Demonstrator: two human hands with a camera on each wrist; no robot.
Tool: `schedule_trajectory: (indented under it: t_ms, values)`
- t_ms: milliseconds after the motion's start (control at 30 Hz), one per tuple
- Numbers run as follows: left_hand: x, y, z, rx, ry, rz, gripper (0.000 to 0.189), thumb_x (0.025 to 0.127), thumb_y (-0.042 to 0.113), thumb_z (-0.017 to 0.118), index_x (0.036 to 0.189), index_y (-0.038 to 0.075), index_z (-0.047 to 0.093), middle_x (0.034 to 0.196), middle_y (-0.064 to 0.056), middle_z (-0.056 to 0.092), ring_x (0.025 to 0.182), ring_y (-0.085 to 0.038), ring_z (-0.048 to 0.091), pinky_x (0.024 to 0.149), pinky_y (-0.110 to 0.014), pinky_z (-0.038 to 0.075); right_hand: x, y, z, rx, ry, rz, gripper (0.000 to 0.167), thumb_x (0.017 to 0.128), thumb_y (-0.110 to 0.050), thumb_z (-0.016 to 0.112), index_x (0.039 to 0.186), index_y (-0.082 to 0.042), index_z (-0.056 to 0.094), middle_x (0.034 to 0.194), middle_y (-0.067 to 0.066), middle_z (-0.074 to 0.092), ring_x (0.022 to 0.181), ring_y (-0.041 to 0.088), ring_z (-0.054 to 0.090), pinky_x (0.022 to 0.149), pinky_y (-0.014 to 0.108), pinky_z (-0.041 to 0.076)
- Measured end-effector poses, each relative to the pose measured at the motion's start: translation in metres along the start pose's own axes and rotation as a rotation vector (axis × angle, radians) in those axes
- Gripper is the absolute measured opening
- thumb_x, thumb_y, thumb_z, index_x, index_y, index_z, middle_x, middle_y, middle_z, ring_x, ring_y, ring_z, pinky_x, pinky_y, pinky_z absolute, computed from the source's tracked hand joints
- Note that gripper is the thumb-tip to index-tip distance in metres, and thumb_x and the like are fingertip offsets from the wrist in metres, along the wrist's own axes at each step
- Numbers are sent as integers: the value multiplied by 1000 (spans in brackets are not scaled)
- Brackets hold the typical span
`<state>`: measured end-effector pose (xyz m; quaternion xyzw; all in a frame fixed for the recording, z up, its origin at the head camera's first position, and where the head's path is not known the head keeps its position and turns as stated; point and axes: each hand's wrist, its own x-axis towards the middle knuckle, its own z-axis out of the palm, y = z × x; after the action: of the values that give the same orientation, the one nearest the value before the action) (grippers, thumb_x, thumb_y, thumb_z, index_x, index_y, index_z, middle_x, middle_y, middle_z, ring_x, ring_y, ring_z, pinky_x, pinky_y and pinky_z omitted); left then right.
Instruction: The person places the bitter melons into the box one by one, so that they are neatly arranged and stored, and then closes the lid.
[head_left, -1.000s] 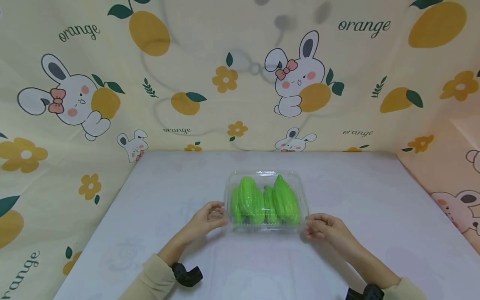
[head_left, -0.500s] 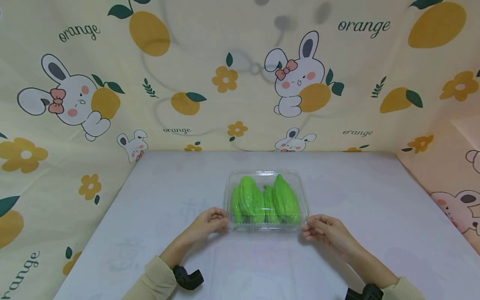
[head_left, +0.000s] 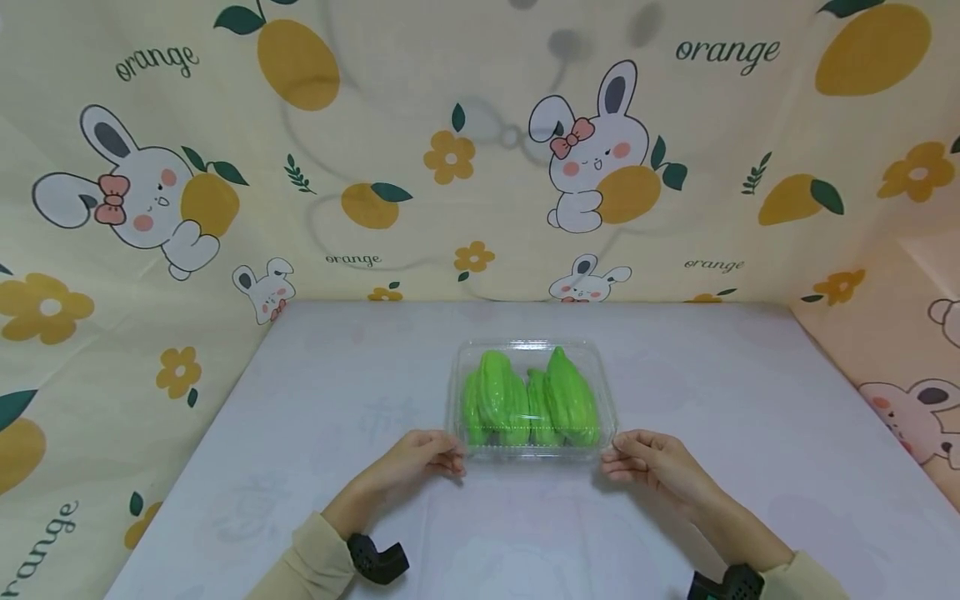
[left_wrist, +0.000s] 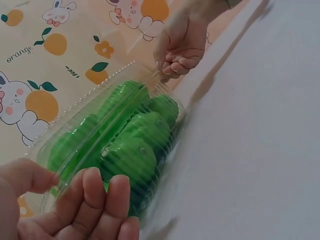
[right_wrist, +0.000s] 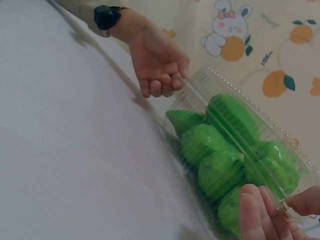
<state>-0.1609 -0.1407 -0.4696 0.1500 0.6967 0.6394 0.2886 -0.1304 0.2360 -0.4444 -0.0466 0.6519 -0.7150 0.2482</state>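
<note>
A clear plastic clamshell container (head_left: 534, 453) lies on the table, its lid down over several bright green, ridged, elongated fruits or vegetables (head_left: 573, 404). My left hand (head_left: 426, 458) is at the near left corner, thumb and curled fingers at the rim. Opposite it, my right hand (head_left: 651, 462) pinches the near right corner of the rim between thumb and fingers. In the left wrist view, the left thumb (left_wrist: 37, 177) lies on one side of the lid edge with the fingers on the other. The right wrist view shows the right fingertips (right_wrist: 252, 200) close against the rim.
A white cloth covers the table (head_left: 337, 350). Behind it and at the sides hangs a cream curtain (head_left: 495, 50) printed with rabbits, oranges and flowers. Black wrist devices (head_left: 377, 558) sit on both forearms below the sleeves (head_left: 307, 558).
My left hand has slid along the container's left side toward the near corner. The right hand has shifted only slightly at its corner, and the container stays in place.
</note>
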Motion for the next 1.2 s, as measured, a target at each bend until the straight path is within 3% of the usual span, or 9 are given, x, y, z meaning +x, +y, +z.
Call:
schedule_trajectory:
  t_ms: [267, 967, 1200]
  values:
    - [-1, 2, 2, -24, -2, 1, 45, 102, 18, 40, 114, -24, 52, 81, 11, 66, 81, -3, 66, 84, -23, 58, 1, 1, -1, 12, -37, -37, 16, 102, -12, 45, 100, -7, 60, 90, -5, 74, 84, 5, 71, 78, 17, 59]
    - [0, -2, 5, -53, 20, 21, 43, 101, 15, 42, 110, -26, 50, 78, 13, 65, 78, -1, 65, 81, -20, 57, 2, 2, 3, 2, 45, 11, 14, 101, -14, 48, 104, -3, 56, 86, -8, 72, 80, 3, 70, 75, 16, 58]
    - [1, -4, 7, -91, 61, -7, 42, 100, 16, 43, 109, -23, 53, 76, 13, 65, 77, -2, 66, 80, -19, 57, 2, 2, 3, 15, 56, 22, 14, 101, -14, 48, 104, -3, 56, 86, -7, 73, 80, 4, 70, 75, 16, 58]
